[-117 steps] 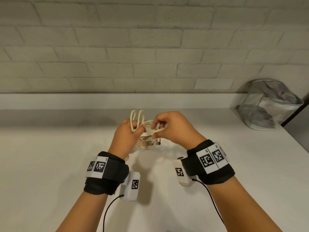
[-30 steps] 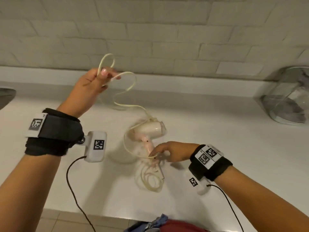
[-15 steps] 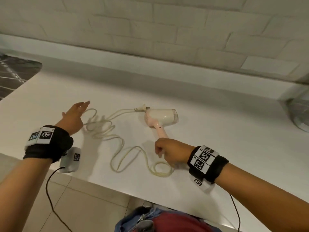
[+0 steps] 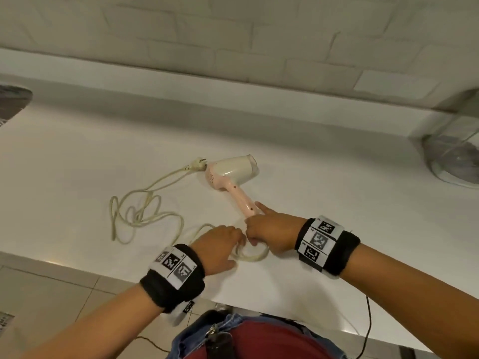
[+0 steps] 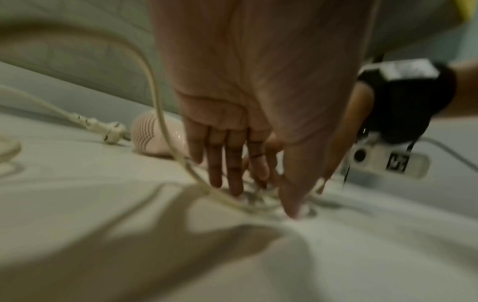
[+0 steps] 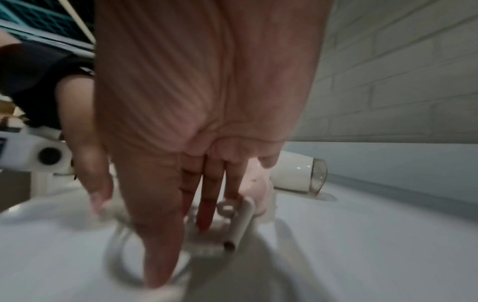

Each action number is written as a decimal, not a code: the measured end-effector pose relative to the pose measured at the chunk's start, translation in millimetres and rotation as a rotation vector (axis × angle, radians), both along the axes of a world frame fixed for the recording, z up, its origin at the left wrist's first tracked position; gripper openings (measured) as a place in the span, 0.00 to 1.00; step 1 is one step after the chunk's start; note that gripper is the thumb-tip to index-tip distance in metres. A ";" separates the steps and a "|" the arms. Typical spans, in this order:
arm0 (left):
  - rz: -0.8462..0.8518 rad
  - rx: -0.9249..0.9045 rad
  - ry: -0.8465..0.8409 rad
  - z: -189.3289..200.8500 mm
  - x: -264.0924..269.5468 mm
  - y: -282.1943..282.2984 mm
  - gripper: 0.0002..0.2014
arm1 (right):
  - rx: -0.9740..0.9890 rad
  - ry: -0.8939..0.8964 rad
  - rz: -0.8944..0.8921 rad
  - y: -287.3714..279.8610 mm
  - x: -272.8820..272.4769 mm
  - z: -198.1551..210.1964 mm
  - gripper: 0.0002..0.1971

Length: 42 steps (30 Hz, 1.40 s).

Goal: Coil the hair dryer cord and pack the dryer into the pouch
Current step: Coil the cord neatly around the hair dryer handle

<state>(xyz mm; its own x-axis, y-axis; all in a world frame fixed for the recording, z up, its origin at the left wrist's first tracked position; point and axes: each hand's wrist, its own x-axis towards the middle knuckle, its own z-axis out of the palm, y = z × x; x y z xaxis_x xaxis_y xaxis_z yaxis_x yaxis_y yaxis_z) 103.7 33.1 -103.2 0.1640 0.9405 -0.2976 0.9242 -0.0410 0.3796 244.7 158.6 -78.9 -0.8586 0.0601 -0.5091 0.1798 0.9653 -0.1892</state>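
A pink and white hair dryer (image 4: 230, 174) lies on its side on the white counter (image 4: 337, 216), nozzle to the right. Its cream cord (image 4: 140, 213) sprawls loose to the left, with the plug (image 4: 197, 161) beside the dryer's back. A small loop of cord (image 4: 255, 257) lies at the handle's end. Both hands meet there. My left hand (image 4: 237, 238) reaches down with straight fingers (image 5: 234, 183) touching the cord (image 5: 160, 102). My right hand (image 4: 252, 229) points its fingers (image 6: 207, 214) down by the handle's end, thumb inside the loop. The clear pouch (image 4: 456, 161) stands at the far right.
A white brick wall (image 4: 233, 47) with a low ledge runs behind the counter. The counter's front edge (image 4: 103, 273) is close to my hands, with tiled floor below. A dark grille-like object (image 4: 13, 99) shows at the far left edge.
My left hand has left the loose cord at the left and come right to the loop beside my right hand. The right hand stays by the handle's end.
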 end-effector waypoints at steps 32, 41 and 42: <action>0.141 0.337 -0.220 82.7 -99.1 86.3 0.17 | -1.766 1.234 -1.039 30.3 -45.1 117.5 0.13; 0.590 0.639 -0.917 84.2 -75.8 80.2 0.07 | -1.744 1.584 -1.215 45.2 -28.3 115.5 0.14; 0.683 0.680 -1.015 90.4 -77.8 85.3 0.06 | -1.732 1.590 -1.202 45.9 -27.3 116.7 0.14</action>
<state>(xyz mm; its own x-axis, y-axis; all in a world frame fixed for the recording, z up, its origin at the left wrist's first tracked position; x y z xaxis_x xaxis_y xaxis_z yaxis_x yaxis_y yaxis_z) 25.9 118.4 -12.9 -0.5129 0.8314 0.2136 0.1733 -0.1435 0.9744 217.4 204.6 37.8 -0.4047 0.9138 -0.0342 -0.6778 -0.3248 -0.6596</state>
